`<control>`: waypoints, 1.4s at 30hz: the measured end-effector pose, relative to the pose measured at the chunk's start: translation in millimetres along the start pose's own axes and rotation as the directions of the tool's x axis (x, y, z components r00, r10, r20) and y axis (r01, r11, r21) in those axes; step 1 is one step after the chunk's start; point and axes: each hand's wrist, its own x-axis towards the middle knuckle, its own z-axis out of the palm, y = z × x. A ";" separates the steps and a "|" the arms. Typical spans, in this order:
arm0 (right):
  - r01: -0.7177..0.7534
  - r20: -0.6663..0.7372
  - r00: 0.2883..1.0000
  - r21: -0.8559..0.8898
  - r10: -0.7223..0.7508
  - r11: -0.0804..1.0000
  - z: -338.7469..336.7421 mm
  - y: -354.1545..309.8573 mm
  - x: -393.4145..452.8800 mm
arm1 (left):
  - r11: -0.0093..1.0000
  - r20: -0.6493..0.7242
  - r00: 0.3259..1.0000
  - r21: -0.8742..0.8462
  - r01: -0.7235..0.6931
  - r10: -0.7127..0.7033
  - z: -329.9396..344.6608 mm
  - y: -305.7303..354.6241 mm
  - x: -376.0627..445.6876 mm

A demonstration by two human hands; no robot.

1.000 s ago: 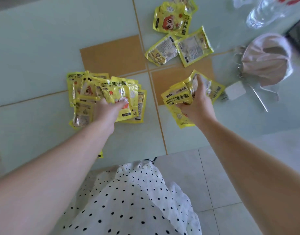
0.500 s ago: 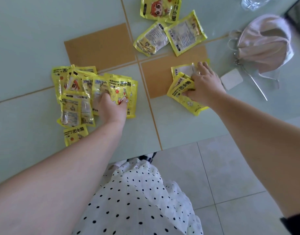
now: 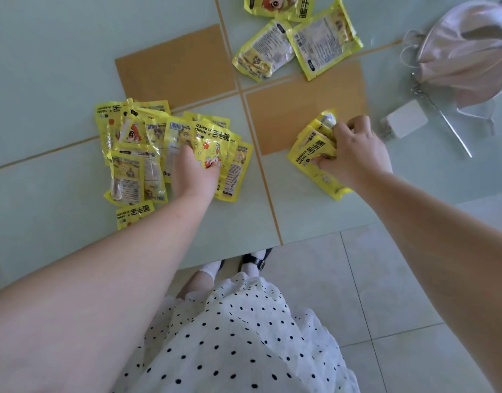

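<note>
Several yellow hand-warmer packets lie in a spread pile (image 3: 136, 154) on the left of the pale green glass table (image 3: 45, 66). My left hand (image 3: 194, 171) rests on that pile, with its fingers curled around the top packet (image 3: 213, 143). At the right, my right hand (image 3: 354, 153) grips a small stack of the same yellow packets (image 3: 315, 154), thumb on top, the stack touching the table. Three more packets (image 3: 300, 38) lie apart at the far middle of the table.
A pink cloth face mask (image 3: 468, 52) with its strings lies at the far right. Beside it are a white square charger (image 3: 407, 117) and a thin metal rod (image 3: 453, 131). The table's near edge runs just above my polka-dot dress (image 3: 238, 336) and the tiled floor (image 3: 385, 279).
My right hand has curled tighter on its stack and drawn it a little nearer and to the right. My left hand stays on the left pile.
</note>
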 end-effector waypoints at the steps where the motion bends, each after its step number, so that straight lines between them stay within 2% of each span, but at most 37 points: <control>1: -0.039 0.015 0.999 0.063 0.038 0.997 2.1 -1.8 -5.2 | 1.000 0.012 1.000 0.008 -0.006 0.006 -1.4 -0.2 -0.8; 3: -0.159 0.055 0.987 0.261 0.150 0.952 5.6 -5.8 -15.6 | 1.000 0.035 0.999 0.011 -0.012 0.011 -2.8 0.1 -3.3; 4: -0.230 0.088 0.973 0.429 0.213 0.873 8.1 -8.3 -22.2 | 1.000 0.050 0.999 0.009 -0.009 0.009 -4.9 1.3 -5.9; 6: -0.324 0.189 0.942 0.733 0.279 0.598 18.6 -16.8 -38.6 | 1.000 0.075 0.997 -0.021 0.001 0.000 -13.0 5.2 -11.4; 9: -0.316 0.260 0.902 0.942 0.345 0.116 36.2 -18.9 -86.3 | 0.994 0.212 0.976 -0.106 -0.035 0.057 -17.4 10.0 -31.9; 11: -0.263 0.253 0.881 0.964 0.400 -0.032 48.9 -24.0 -107.9 | 0.984 0.279 0.959 -0.179 -0.002 0.053 -17.9 7.5 -39.4; 12: -0.259 0.265 0.873 0.963 0.410 -0.071 51.8 -27.7 -109.8 | 0.976 0.296 0.955 -0.216 0.035 0.031 -16.9 4.6 -39.3; 15: -0.261 0.295 0.860 0.955 0.416 -0.139 54.9 -36.7 -117.8 | 0.956 0.348 0.937 -0.279 0.094 0.009 -17.1 0.2 -47.7; 19: -0.131 0.299 0.765 0.939 0.570 -0.317 72.6 -44.1 -173.7 | 0.972 0.518 0.847 -0.236 0.004 0.123 -22.4 0.3 -81.4; 23: -0.002 0.337 0.637 0.900 0.693 -0.436 89.7 -55.7 -242.0 | 0.981 0.671 0.718 -0.170 -0.097 0.187 -33.4 2.2 -112.3; 27: 0.084 0.427 0.488 0.845 0.761 -0.528 105.4 -70.3 -322.0 | 0.966 0.814 0.543 -0.082 -0.247 0.208 -42.4 1.7 -160.0; 30: 0.139 0.489 0.348 0.817 0.800 -0.560 123.1 -85.3 -383.1 | 0.925 0.886 0.418 -0.033 -0.379 0.203 -41.3 -5.7 -203.2; 33: 0.267 0.547 0.211 0.765 0.810 -0.586 144.9 -102.6 -440.0 | 0.869 0.937 0.301 -0.004 -0.494 0.175 -34.1 -19.0 -251.2; 37: 0.445 0.636 0.073 0.669 0.768 -0.596 185.9 -128.2 -508.1 | 0.780 0.976 0.167 -0.004 -0.626 0.139 -20.3 -50.9 -316.7; 42: 0.642 0.726 -0.034 0.542 0.687 -0.542 248.0 -160.6 -592.6 | 0.672 0.997 0.050 -0.007 -0.740 0.065 -3.8 -119.9 -408.3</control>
